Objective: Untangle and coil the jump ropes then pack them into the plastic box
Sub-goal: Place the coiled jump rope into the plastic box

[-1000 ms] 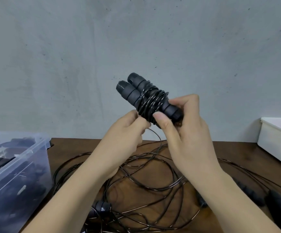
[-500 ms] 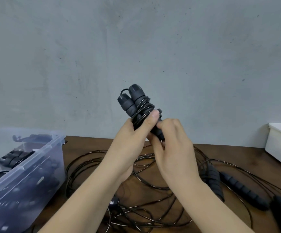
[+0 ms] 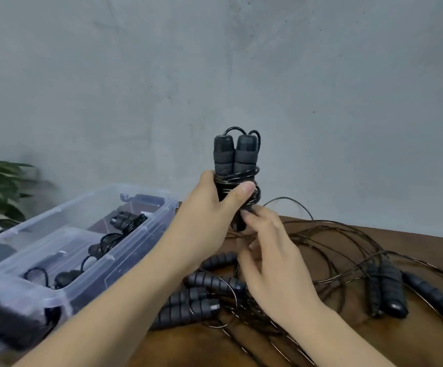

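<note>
While the plastic box (image 3: 159, 207) holds about three coiled ropes (image 3: 125, 221), a tangle (image 3: 334, 250) with seven loose handles (image 3: 188, 311) lies right of it. Just right of the box, the left hand (image 3: 207, 218) grips one wrapped two-handle bundle (image 3: 235, 160) upright. The right hand (image 3: 270, 255) fingers its foot, grip unclear. Tucking the cord end seems in hand; boxing calls for a leftward carry.

Two hands (image 3: 209, 221) (image 3: 273, 260), one box (image 3: 125, 260), one coiled rope (image 3: 235, 160), perhaps seven loose handles (image 3: 188, 311)

Head-worn camera faces forward and down, near the table (image 3: 194, 348).
</note>
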{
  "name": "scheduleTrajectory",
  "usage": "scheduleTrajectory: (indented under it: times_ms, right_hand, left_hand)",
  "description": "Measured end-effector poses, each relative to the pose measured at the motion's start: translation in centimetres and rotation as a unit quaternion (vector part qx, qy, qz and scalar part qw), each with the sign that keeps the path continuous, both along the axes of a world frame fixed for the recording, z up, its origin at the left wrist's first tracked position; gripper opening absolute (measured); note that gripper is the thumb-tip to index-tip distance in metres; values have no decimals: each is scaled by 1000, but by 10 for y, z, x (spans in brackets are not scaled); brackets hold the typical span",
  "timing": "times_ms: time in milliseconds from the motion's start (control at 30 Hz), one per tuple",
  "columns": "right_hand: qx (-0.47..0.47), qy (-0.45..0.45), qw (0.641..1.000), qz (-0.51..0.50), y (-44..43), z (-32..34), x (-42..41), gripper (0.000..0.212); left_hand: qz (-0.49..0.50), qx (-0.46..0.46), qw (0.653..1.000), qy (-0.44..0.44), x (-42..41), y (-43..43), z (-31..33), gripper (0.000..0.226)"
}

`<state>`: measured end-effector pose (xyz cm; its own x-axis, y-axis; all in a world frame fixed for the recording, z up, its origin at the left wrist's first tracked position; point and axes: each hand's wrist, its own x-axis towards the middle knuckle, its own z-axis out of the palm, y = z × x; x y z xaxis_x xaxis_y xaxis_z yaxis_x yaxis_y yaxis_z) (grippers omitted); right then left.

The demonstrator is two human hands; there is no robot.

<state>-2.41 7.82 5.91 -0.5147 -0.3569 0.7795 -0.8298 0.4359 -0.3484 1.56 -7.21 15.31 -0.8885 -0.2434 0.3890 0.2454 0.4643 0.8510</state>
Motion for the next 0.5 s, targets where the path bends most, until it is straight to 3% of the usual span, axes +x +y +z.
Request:
scheduleTrajectory:
  times_ms: [133,333,500]
  right_hand:
    - [20,-41,997,55,-24,2,15,61]
    - [47,-93,992,75,-65,10,17,52]
    - [14,-139,987,83,-89,24,6,53]
  left_hand:
    - [17,-144,989,-28,20,-43,22,42]
    - [81,-257,959,-87,25,-119,50,50]
    - [59,-376,902,-205,26,-185,55,62]
